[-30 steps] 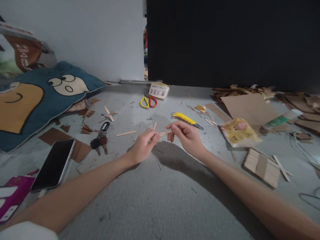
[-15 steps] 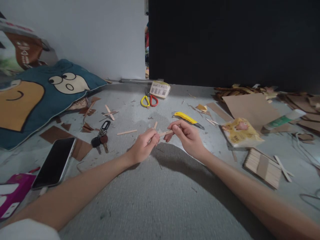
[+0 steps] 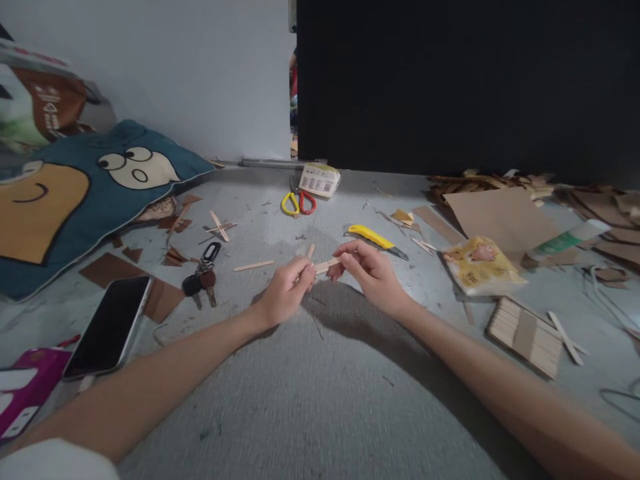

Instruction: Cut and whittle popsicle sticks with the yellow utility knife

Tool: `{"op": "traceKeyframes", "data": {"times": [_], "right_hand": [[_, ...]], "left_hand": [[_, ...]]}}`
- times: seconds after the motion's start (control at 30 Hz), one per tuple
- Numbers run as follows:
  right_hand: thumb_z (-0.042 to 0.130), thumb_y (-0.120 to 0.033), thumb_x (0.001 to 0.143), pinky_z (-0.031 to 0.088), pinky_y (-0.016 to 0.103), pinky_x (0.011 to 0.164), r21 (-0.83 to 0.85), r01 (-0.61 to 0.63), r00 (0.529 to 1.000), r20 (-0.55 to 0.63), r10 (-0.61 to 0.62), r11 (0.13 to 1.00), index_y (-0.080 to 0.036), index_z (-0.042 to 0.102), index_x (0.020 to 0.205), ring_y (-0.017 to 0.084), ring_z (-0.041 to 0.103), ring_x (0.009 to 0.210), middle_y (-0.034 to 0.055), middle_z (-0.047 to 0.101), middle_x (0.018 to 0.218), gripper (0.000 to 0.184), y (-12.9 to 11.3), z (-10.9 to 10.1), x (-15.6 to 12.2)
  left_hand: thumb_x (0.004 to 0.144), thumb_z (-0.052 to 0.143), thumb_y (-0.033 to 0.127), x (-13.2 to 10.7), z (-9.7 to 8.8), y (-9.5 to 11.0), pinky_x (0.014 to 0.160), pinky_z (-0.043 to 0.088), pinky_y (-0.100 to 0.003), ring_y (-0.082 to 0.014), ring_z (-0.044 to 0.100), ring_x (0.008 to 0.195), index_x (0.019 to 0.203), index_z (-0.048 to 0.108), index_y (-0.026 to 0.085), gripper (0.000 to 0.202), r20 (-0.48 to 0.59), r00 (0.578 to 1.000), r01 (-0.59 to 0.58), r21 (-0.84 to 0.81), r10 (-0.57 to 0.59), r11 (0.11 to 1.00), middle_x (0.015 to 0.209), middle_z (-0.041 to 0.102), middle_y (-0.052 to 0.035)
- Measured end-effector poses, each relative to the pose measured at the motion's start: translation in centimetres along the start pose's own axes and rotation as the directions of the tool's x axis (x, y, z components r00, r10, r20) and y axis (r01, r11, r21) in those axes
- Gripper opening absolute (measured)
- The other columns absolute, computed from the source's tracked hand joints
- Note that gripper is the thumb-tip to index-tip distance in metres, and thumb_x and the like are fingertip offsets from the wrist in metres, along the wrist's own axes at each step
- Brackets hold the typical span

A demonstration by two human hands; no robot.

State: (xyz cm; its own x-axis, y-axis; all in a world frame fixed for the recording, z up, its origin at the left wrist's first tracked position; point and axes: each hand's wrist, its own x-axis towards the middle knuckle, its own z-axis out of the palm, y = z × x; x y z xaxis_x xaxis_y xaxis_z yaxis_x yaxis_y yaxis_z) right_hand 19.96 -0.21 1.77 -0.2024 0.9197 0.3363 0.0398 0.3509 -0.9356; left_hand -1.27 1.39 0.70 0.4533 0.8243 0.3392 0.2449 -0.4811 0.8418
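Note:
Both my hands meet over the grey floor, pinching one small wooden craft stick (image 3: 324, 266) between them. My left hand (image 3: 285, 291) grips its left end with closed fingers. At the stick's right end, the fingers of my right hand (image 3: 373, 275) are curled round it. A yellow utility knife (image 3: 376, 241) lies just behind my right hand. One loose stick (image 3: 253, 266) rests to the left of my left hand.
Scissors with yellow and red handles (image 3: 297, 202) lie further back. Keys (image 3: 202, 277), a phone (image 3: 109, 325) and a blue cushion (image 3: 65, 200) are on the left. A yellow packet (image 3: 481, 264), a glued stick panel (image 3: 525, 335), a glue tube (image 3: 565, 240) and cardboard scraps (image 3: 500, 213) fill the right.
My hands stay together on the stick; the fingers of the right hand have shifted slightly along it. Nothing else has moved.

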Motion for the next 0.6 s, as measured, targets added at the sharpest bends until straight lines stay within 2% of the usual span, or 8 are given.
{"op": "traceKeyframes", "data": {"times": [0.1, 0.2, 0.27, 0.33, 0.4, 0.47, 0.53, 0.6], "right_hand": [[0.059, -0.061, 0.102, 0.053, 0.030, 0.066, -0.107, -0.004, 1.000, -0.025, 0.001, 0.994, -0.023, 0.061, 0.092, 0.015, 0.064, 0.068, 0.0008, 0.067, 0.074, 0.040, 0.1, -0.2, 0.1], [0.056, -0.063, 0.102, 0.044, 0.029, 0.060, -0.219, -0.015, 0.999, -0.049, 0.005, 0.976, -0.022, 0.059, 0.082, 0.014, 0.054, 0.063, -0.0007, 0.059, 0.068, 0.045, 0.1, -0.4, 0.1], [0.053, -0.063, 0.102, 0.040, 0.029, 0.060, -0.271, -0.020, 0.998, -0.067, 0.001, 0.962, -0.023, 0.055, 0.078, 0.014, 0.049, 0.062, -0.0017, 0.054, 0.067, 0.048, 0.2, -0.6, 0.2], [0.050, -0.063, 0.103, 0.038, 0.029, 0.061, -0.316, -0.018, 0.999, -0.047, 0.004, 0.949, -0.023, 0.051, 0.075, 0.014, 0.045, 0.062, -0.0029, 0.049, 0.066, 0.049, 0.4, -0.9, 0.4], [0.049, -0.060, 0.104, 0.036, 0.029, 0.061, -0.362, -0.022, 0.998, 0.049, 0.042, 0.932, -0.023, 0.051, 0.076, 0.014, 0.043, 0.062, -0.0036, 0.046, 0.066, 0.047, 0.6, -1.2, 0.6], [0.048, -0.053, 0.105, 0.035, 0.030, 0.064, -0.441, 0.005, 0.972, 0.214, 0.099, 0.898, -0.022, 0.052, 0.077, 0.014, 0.043, 0.062, -0.0042, 0.046, 0.066, 0.042, 0.8, -1.6, 0.8], [0.049, -0.042, 0.105, 0.036, 0.032, 0.073, -0.548, 0.085, 0.930, 0.343, 0.130, 0.832, -0.022, 0.050, 0.074, 0.013, 0.043, 0.061, -0.0053, 0.046, 0.062, 0.037, 1.0, -1.9, 0.9], [0.051, -0.033, 0.104, 0.036, 0.035, 0.083, -0.646, 0.168, 0.908, 0.396, 0.139, 0.744, -0.021, 0.050, 0.074, 0.013, 0.043, 0.060, -0.0060, 0.047, 0.060, 0.033, 1.1, -2.1, 0.8]], "left_hand": [[0.110, 0.040, 0.044, 0.1, 0.0, -0.1, 0.070, 0.043, -0.030, -0.0147, 0.051, 0.068, 0.074, 0.048, 0.022, 0.043, -0.012, 1.000, 0.004, 0.022, -0.004, 1.000, 0.069, 0.052, 0.0014], [0.109, 0.042, 0.037, 0.2, 0.0, 0.0, 0.071, 0.043, -0.030, -0.0154, 0.051, 0.070, 0.073, 0.047, 0.022, 0.039, 0.006, 0.999, -0.044, 0.100, 0.044, 0.994, 0.072, 0.051, 0.0008], [0.108, 0.043, 0.033, 0.3, 0.0, 0.2, 0.074, 0.045, -0.032, -0.0167, 0.052, 0.074, 0.072, 0.046, 0.022, 0.038, 0.071, 0.990, -0.132, 0.151, 0.122, 0.980, 0.073, 0.051, 0.0000], [0.108, 0.042, 0.030, 0.3, 0.1, 0.4, 0.078, 0.046, -0.033, -0.0182, 0.051, 0.076, 0.071, 0.044, 0.022, 0.038, 0.182, 0.961, -0.240, 0.186, 0.206, 0.953, 0.071, 0.052, -0.0006], [0.108, 0.041, 0.028, 0.3, 0.2, 0.6, 0.082, 0.047, -0.036, -0.0196, 0.051, 0.080, 0.069, 0.044, 0.023, 0.039, 0.286, 0.925, -0.319, 0.228, 0.250, 0.920, 0.071, 0.053, -0.0015], [0.108, 0.041, 0.028, 0.2, 0.3, 0.6, 0.088, 0.048, -0.038, -0.0208, 0.053, 0.084, 0.071, 0.047, 0.022, 0.038, 0.332, 0.909, -0.348, 0.277, 0.251, 0.896, 0.076, 0.057, -0.0029], [0.107, 0.045, 0.027, 0.1, 0.4, 0.4, 0.092, 0.049, -0.040, -0.0219, 0.055, 0.090, 0.076, 0.052, 0.022, 0.033, 0.314, 0.922, -0.330, 0.325, 0.228, 0.886, 0.082, 0.060, -0.0041], [0.104, 0.052, 0.028, 0.0, 0.5, 0.2, 0.093, 0.050, -0.041, -0.0235, 0.056, 0.096, 0.083, 0.055, 0.021, 0.023, 0.268, 0.942, -0.295, 0.371, 0.203, 0.881, 0.088, 0.062, -0.0051]]}}
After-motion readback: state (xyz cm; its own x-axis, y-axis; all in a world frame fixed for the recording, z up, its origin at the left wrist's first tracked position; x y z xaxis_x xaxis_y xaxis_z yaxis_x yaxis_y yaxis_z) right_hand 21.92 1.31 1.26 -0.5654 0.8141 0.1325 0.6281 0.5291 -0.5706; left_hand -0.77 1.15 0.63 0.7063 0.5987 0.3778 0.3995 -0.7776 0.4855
